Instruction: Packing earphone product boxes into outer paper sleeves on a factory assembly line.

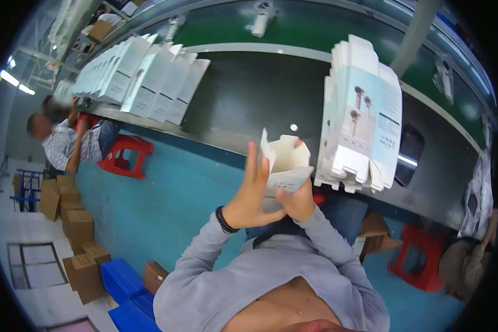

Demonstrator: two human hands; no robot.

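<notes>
Between my two hands, just off the near edge of the dark table, is a small white and pale blue carton [289,178]. Its top is open and the flaps stand up, showing a cream inside. My left hand [250,195] supports its left side, fingers stretched upward along the wall and thumb low by the base. On the right side my right hand [299,200] grips it, thumb on the front face and a fingertip at the far rim. Close to the right hand, a thick stack of flattened printed cartons [359,119] lies on the table.
Formed cartons [163,83] stand in rows at the table's left. A dark phone [408,157] lies right of the stack. White devices [263,19] sit on the green far strip. A seated person [72,141], red stools [412,257], blue bins [123,281] and brown boxes [86,276] surround the table.
</notes>
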